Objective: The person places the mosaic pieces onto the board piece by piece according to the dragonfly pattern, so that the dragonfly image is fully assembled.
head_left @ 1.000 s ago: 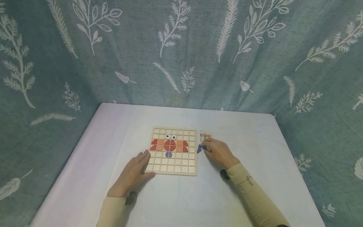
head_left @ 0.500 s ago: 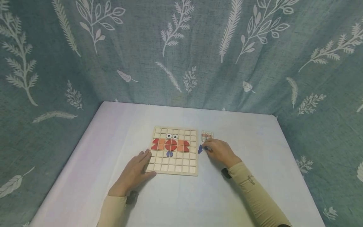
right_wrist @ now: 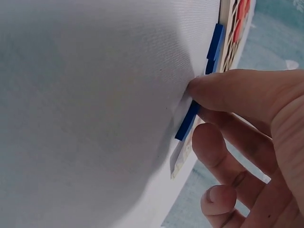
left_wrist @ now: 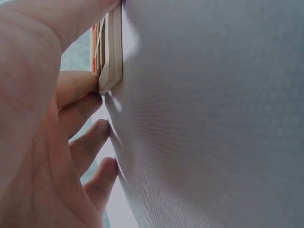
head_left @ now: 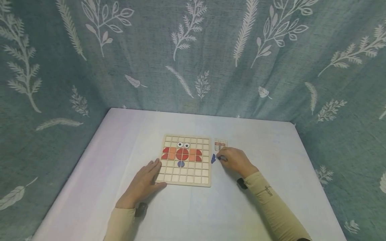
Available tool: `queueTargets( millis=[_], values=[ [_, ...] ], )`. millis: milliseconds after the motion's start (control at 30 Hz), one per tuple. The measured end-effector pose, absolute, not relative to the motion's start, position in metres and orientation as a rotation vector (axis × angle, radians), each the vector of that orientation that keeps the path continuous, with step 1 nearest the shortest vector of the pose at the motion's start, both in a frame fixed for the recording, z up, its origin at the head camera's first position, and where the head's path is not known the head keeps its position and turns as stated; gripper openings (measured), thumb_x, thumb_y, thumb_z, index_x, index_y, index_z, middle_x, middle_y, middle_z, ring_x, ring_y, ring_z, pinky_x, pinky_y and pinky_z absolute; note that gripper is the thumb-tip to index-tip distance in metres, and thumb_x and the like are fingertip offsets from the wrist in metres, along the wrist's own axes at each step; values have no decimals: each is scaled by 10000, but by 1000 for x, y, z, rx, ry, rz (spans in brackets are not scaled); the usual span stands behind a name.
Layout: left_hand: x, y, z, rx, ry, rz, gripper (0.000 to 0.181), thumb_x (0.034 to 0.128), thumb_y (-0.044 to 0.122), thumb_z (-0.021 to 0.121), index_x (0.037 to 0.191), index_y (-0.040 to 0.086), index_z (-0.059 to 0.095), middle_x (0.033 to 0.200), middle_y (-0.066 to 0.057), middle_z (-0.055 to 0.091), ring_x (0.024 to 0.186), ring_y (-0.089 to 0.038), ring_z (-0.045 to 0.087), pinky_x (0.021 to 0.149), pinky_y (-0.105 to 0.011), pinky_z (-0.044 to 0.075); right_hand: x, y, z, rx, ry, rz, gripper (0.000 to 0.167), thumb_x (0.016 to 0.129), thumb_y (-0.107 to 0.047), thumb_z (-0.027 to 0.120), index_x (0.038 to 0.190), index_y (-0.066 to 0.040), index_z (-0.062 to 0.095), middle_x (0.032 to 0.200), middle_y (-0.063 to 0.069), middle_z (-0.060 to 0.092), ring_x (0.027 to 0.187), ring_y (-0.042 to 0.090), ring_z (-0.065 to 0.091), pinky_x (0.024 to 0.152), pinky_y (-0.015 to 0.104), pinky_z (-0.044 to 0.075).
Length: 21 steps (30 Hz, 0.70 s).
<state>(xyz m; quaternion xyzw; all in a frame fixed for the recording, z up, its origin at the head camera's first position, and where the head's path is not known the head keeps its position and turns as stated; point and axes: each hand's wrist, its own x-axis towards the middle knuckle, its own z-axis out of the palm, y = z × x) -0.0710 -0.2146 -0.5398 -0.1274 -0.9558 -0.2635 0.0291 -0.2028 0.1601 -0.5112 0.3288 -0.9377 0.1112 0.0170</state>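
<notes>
A square wooden grid board lies on the table, with red, orange and blue tiles forming a figure with two round eye tiles. My left hand rests at its near left corner, fingers extended along the left side and thumb at the front edge. My right hand is just right of the board. Its thumb and index finger pinch a flat blue tile, partly hidden by the fingertips. Other blue tiles lie between that hand and the board.
Beyond my right fingertips lies a small printed card showing a grid pattern, its near part covered by the hand. A white cloth covers the table. Green leaf-patterned curtains rise behind it and at both sides.
My right fingertips have shifted slightly right, away from the loose blue tiles, so a small gap now shows there. The left hand stays at the board's corner. The head view has moved slightly.
</notes>
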Motion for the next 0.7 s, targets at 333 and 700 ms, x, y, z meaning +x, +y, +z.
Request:
queueTargets(
  millis=[333, 700],
  values=[
    [-72, -215, -543, -412, -2922, -802, 840, 864, 363, 807, 1500, -42, 435, 1577, -194, 391, 1447, -429, 349, 1187, -592, 282, -206, 164, -517, 1001, -2809, 422, 191, 851, -126, 797, 1039, -157, 791, 1108, 31, 753, 1012, 221, 716, 834, 395, 607],
    [-74, -215, -541, -380, -2991, -816, 847, 881, 395, 787, 1523, -14, 413, 1607, -155, 353, 1480, -394, 306, 1212, -563, 246, -197, 151, -519, 962, -2743, 588, 192, 860, -124, 785, 1050, -154, 785, 1131, 70, 744, 947, 205, 715, 691, 334, 596]
  ],
)
